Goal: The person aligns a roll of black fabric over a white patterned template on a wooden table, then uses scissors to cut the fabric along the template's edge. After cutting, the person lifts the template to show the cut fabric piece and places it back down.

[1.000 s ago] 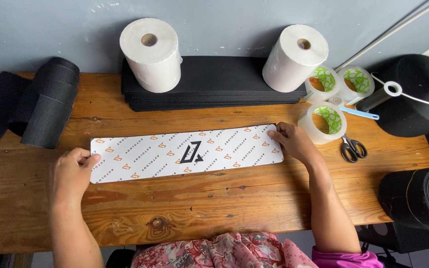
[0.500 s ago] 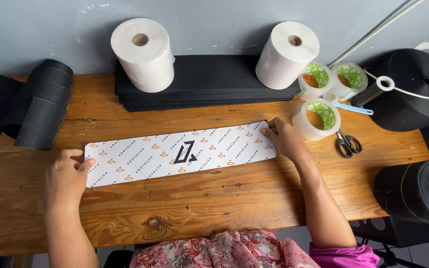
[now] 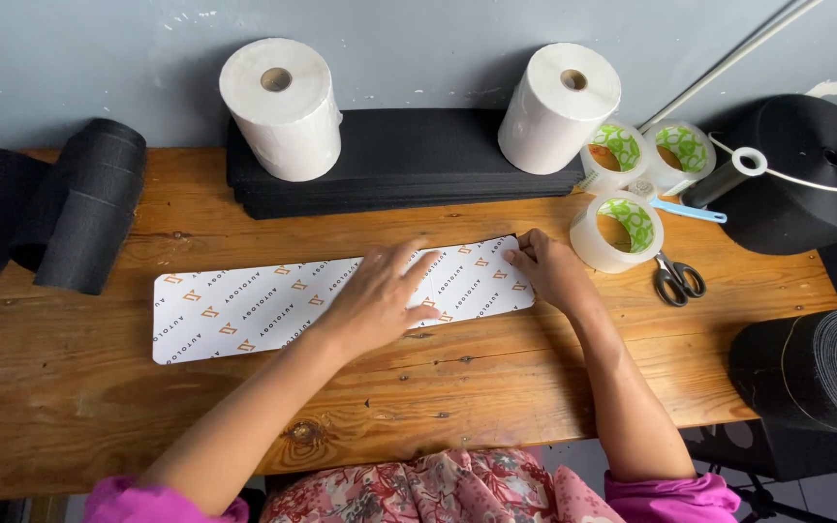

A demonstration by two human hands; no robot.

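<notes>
Wooden worktop [image 3: 496, 378]: printed white strip [image 3: 244, 315]. Left hand [image 3: 375, 300] fingers flat, released, pressing its middle; right hand [image 3: 544, 271] fingers pinching its end. Best kept taut, edges aligned.

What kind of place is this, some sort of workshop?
Probably a small craft or packing workshop. On a wooden workbench both hands press a long printed white sheet; behind it lie stacked black strips, white paper rolls, clear tape rolls and scissors.

2 white paper rolls [image 3: 281, 107] | black sheet stack [image 3: 409, 165] | 3 tape rolls [image 3: 617, 230] | scissors [image 3: 675, 279] | wooden table [image 3: 99, 407]
</notes>
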